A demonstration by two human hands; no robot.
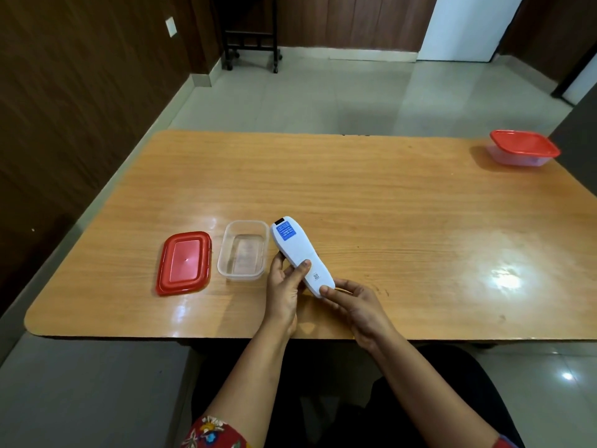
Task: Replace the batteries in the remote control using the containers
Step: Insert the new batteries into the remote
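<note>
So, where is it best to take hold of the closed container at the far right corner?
Grip the closed container across its clear walls below the red lid, coming from above with the right hand. The overhanging lid rim probably stops slipping, and that side is nearer.

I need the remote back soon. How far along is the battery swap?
Early. Done: one container stands open and looks empty, its red lid lying beside it. In hand: the left hand and right hand hold the white remote back side up, battery cover seemingly still on. Left: removing batteries, opening the closed container at the table's far right corner, refitting.
</note>
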